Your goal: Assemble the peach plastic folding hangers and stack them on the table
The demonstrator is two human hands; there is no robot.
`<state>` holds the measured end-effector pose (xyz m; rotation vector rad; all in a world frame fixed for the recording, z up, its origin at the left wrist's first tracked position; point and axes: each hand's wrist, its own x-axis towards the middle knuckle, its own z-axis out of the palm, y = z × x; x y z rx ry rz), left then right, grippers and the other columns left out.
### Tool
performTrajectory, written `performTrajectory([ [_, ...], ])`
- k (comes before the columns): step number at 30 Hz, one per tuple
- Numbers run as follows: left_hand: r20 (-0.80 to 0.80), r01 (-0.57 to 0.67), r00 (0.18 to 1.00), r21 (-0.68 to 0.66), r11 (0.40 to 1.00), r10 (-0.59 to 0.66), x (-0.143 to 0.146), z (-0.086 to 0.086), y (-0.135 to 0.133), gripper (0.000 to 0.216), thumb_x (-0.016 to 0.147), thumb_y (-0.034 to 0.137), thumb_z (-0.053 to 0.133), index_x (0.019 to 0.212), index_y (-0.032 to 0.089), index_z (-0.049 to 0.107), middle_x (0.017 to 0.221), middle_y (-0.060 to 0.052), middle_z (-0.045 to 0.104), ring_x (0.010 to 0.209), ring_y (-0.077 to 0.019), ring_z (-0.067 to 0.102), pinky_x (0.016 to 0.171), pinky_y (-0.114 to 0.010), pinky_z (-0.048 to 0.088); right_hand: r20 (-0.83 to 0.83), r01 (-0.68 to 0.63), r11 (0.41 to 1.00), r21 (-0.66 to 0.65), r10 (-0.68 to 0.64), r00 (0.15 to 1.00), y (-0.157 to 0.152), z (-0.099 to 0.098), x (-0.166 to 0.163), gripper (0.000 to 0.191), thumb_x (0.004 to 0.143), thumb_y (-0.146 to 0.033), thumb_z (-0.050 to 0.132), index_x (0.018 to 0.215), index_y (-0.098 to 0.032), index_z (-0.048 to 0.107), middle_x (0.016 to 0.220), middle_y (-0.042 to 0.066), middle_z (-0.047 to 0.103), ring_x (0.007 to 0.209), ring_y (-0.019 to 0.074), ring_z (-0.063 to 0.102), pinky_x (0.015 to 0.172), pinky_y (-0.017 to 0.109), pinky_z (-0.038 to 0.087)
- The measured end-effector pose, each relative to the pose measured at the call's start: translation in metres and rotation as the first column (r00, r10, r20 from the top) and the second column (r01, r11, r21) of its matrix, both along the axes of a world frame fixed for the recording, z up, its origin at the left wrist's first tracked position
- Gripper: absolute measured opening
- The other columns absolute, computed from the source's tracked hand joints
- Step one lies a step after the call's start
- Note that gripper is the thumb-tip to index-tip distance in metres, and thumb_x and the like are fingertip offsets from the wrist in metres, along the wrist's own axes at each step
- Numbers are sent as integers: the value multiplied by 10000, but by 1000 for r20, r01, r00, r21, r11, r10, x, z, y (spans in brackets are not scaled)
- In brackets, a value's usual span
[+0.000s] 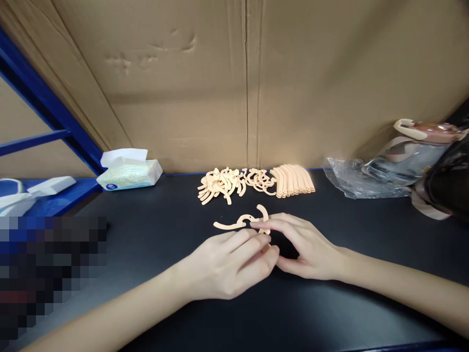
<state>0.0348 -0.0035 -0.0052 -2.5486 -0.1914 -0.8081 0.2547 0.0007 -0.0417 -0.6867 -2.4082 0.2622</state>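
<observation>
Near the middle of the dark table, my two hands meet at a beige curved plastic piece point(229, 226). It has a long arm pointing left, a small arched part in the middle and a short upturned arm at the right, much like a folding hanger. My left hand point(230, 261) is closed, its thumb and fingers pinching the near right end, partly hidden behind the fingers. My right hand point(298, 242) grips the same end from the right, its index finger lying across the piece. Whether the parts are joined there is hidden.
Behind the hands lie a loose pile of beige curved pieces point(220, 183), several small hook-shaped pieces point(261, 180) and a neat row of curved tubes point(293, 181). A tissue pack point(130, 175) stands left; a clear plastic bag point(348, 178) and a bottle point(410, 151) stand right. Cardboard point(183, 88) walls the back.
</observation>
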Motion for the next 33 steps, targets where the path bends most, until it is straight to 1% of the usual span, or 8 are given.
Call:
performTrajectory([
  [4, -64, -6, 998, -114, 993, -1, -1, -4, 5, 195, 932, 111, 440, 1061, 103, 587, 1078, -102, 672, 1019, -201, 621, 846, -277, 526, -59, 10, 1000, -19, -11, 998, 3, -2, 0, 371, 863, -309, 588, 1190, -204, 446, 1110, 83, 599, 1007, 203, 565, 852, 340, 490],
  [9, -92, -208, 976, -166, 964, 195, -6, -17, 20, 377, 905, 130, 489, 1279, 99, 450, 1304, -110, 546, 1214, -241, 480, 991, -369, 435, -73, 20, 1000, -24, -22, 997, 3, -1, 1, 217, 884, -266, 545, 1081, -194, 488, 960, 63, 618, 878, 188, 585, 775, 328, 500],
  [11, -97, -266, 963, -191, 945, 252, -9, -21, 28, 371, 931, 160, 462, 1296, 103, 433, 1276, -104, 566, 1215, -228, 473, 1019, -390, 393, -66, -4, 999, -46, 1, 998, 2, 1, 1, 230, 900, -209, 493, 1129, -192, 485, 1014, 74, 622, 949, 188, 581, 831, 335, 489],
  [15, -83, -268, 963, -234, 934, 256, -18, -20, 40, 247, 963, 191, 426, 1179, 132, 532, 1064, -64, 662, 1020, -185, 574, 948, -353, 404, -67, -26, 991, -128, 17, 998, 1, 1, 2, 321, 926, -157, 432, 1239, -210, 476, 1126, 69, 609, 1022, 163, 571, 864, 303, 484],
  [20, -59, -294, 955, -311, 904, 291, -23, -15, 42, 255, 986, 219, 359, 1046, 160, 601, 898, -42, 664, 857, -177, 571, 772, -313, 411, -130, 7, 967, -255, -41, 991, 4, -3, 3, 329, 956, -187, 424, 1278, -231, 479, 958, 31, 651, 839, 135, 603, 728, 257, 492],
  [25, -108, -365, 929, -408, 837, 353, -21, -16, 39, 240, 941, 320, 484, 1114, 172, 558, 879, -22, 632, 817, -165, 547, 757, -293, 382, -177, 6, 928, -372, -77, 981, 7, -2, 2, 334, 966, -238, 437, 1298, -269, 469, 941, -2, 664, 867, 129, 608, 778, 262, 473],
  [28, -141, -408, 913, -350, 843, 383, -20, -17, 39, 197, 949, 263, 448, 1057, 181, 591, 867, -20, 633, 779, -167, 545, 717, -299, 360, -193, 18, 914, -404, -105, 976, 8, -2, 1, 338, 943, -259, 486, 1282, -261, 475, 928, -9, 665, 853, 130, 614, 801, 268, 468],
  [33, -115, -474, 878, -335, 814, 464, -23, -12, 38, 196, 935, 227, 452, 1012, 203, 630, 824, -13, 632, 766, -170, 549, 696, -299, 347, -189, 165, 903, -397, -257, 948, 13, -4, 2, 213, 875, -288, 591, 1077, -220, 585, 770, -23, 588, 672, 125, 532, 657, 252, 450],
])
